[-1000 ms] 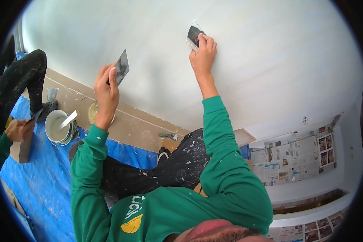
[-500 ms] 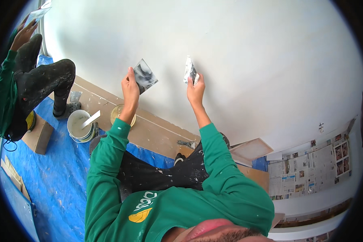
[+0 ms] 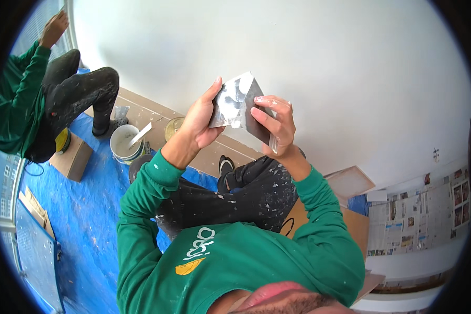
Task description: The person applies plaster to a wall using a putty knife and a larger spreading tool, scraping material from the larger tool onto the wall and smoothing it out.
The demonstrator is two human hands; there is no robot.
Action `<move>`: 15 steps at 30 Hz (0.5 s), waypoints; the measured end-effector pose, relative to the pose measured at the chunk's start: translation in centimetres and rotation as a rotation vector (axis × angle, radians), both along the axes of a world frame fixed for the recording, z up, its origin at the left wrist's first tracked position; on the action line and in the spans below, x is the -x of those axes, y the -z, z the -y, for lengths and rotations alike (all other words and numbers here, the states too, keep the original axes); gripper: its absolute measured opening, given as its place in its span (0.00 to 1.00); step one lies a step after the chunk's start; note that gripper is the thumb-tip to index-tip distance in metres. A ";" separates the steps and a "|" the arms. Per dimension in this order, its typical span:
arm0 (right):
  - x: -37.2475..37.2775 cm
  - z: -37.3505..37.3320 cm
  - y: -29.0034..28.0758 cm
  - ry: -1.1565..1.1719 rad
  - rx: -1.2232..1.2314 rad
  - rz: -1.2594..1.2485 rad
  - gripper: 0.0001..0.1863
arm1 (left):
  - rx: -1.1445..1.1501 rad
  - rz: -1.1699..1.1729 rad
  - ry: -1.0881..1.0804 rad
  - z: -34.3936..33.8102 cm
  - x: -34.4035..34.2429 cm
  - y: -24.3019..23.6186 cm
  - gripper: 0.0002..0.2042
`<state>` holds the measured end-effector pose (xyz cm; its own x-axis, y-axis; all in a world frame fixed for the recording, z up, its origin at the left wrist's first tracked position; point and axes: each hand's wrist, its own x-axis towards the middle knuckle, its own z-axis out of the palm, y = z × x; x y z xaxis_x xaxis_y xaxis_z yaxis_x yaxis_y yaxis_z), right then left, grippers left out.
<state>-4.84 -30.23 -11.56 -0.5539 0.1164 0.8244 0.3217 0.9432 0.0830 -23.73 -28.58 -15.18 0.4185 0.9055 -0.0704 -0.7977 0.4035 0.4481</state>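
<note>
One putty blade (image 3: 228, 104) pinched in the left hand (image 3: 198, 118), second blade (image 3: 255, 127) clasped by the right hand (image 3: 281, 130), seemingly touching before the white wall (image 3: 350, 94): likely blade-on-blade wiping, calling for even pressure!

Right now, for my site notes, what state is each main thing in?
Left hand: gripping the left blade
Left blade: shiny, tilted
Right hand: gripping the right blade, white-smeared
Right blade: dark-faced, angled; contact with left blade unclear
Bucket: open, upright
White handle: leaning out of bucket
Blue sheet: spread out, speckled
Black trousers: spotted white
</note>
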 end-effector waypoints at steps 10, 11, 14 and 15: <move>-1.5 -6.4 -5.0 -0.037 -0.143 0.325 0.23 | -0.094 -0.064 -0.211 4.3 3.7 -2.4 0.24; -1.7 -6.9 -5.5 -0.032 -0.160 0.344 0.23 | -0.090 -0.070 -0.226 4.4 3.8 -2.7 0.24; -2.1 -7.7 -7.3 -0.009 -0.196 0.407 0.24 | -0.102 -0.120 -0.262 4.4 4.7 -3.1 0.24; -2.0 -7.7 -7.8 -0.006 -0.191 0.416 0.24 | -0.092 -0.119 -0.267 4.3 4.9 -3.1 0.24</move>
